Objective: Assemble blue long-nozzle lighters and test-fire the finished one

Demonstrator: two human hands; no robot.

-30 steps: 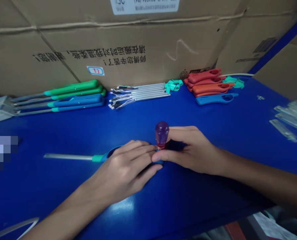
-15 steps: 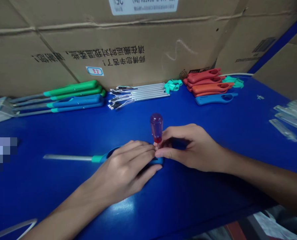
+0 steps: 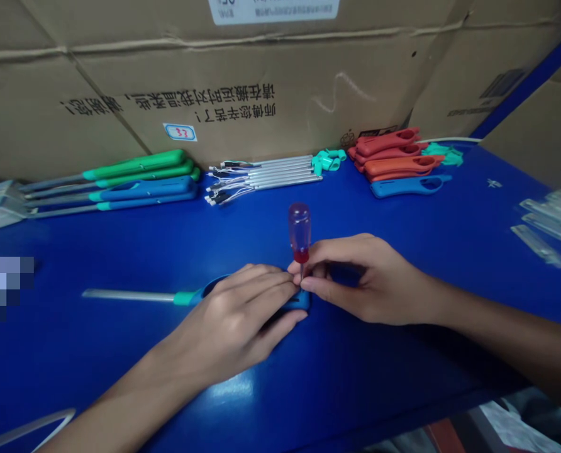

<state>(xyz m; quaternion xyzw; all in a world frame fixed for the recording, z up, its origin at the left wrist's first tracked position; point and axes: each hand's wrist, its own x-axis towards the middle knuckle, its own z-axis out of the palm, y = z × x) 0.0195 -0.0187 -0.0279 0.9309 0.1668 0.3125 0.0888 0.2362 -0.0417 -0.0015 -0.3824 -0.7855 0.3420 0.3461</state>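
Observation:
A blue long-neck lighter (image 3: 196,297) with a teal collar and a metal tube lies on the table, its tube pointing left. My left hand (image 3: 247,314) is closed over its handle and hides much of it. Just above the handle's right end, a small screwdriver (image 3: 300,229) with a clear purple handle and red collar stands upright. The thumb and fingers of my right hand (image 3: 365,280) pinch its thin shaft low down. Fingers cover the screwdriver's tip, so I cannot tell whether it touches a screw.
Behind stand finished-looking green and blue lighters (image 3: 143,185), metal tubes with wires (image 3: 280,173), teal collars (image 3: 327,160) and red, orange and blue handle shells (image 3: 398,165). Clear plastic parts (image 3: 539,245) lie right on the blue table (image 3: 167,377). A cardboard wall (image 3: 167,69) closes the back.
The screwdriver has risen slightly and shifted a little right, showing more of its shaft. My right fingertips have moved with it. My left hand and the lighter stay almost still.

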